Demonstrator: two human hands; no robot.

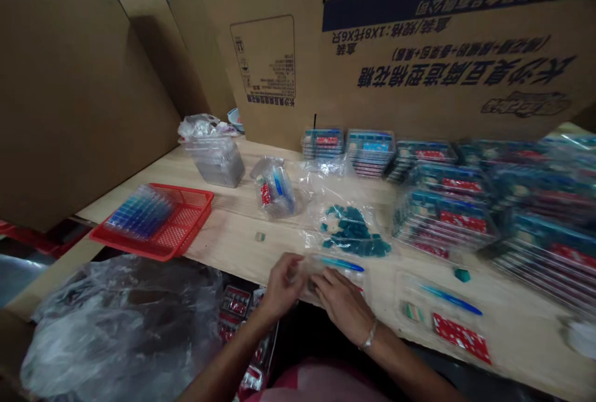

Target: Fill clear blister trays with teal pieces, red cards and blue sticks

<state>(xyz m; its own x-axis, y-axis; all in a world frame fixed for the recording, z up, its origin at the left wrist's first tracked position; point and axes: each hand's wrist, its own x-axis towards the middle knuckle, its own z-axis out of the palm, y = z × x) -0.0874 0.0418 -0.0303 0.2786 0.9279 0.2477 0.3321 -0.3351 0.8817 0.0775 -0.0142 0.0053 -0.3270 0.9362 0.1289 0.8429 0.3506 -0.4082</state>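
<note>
Hands meet at the near edge of a pale wooden table [233,250]. The left hand [282,287] and right hand [342,306] curl toward each other, gripping a small clear packet [310,271] between them, though blur hides how the fingertips sit on it. A blue stick [339,263] lies just beyond the right hand's fingers, and whether it is inside the packet is hard to tell. A metal bracelet [369,335] circles the right wrist. To the right, an open clear bag [440,302] lies flat with another blue stick [451,299], a red printed card [460,338] and a small striped piece [413,312] on it. A teal piece [462,274] sits loose nearby. Ahead of the hands, a clear bag of teal pieces [354,231] lies beside a bag of mixed packets [274,187], and a small square piece [259,237] rests alone on the wood. Stacks of packaged sets [442,219] crowd the far right. To the left stand a red mesh basket [186,219] holding blue items [139,210] and a clear plastic tub [216,163]. A large plastic bag [121,327] hangs below the table edge, and printed cardboard [419,48] walls off the far side.
</note>
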